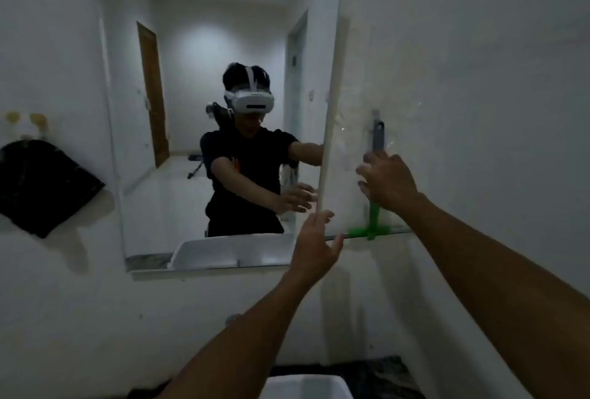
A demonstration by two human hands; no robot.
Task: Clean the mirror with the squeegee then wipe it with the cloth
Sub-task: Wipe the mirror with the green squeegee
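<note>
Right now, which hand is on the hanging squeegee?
The right hand, at the grey-and-green squeegee on the wall; the left hand is open at the mirror's lower right corner.

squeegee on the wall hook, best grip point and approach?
Probably the handle of the squeegee, mid-length, approached from the front. It hangs upright from a hook, green blade at the bottom, right of the mirror. The right hand is already at the handle.
</note>
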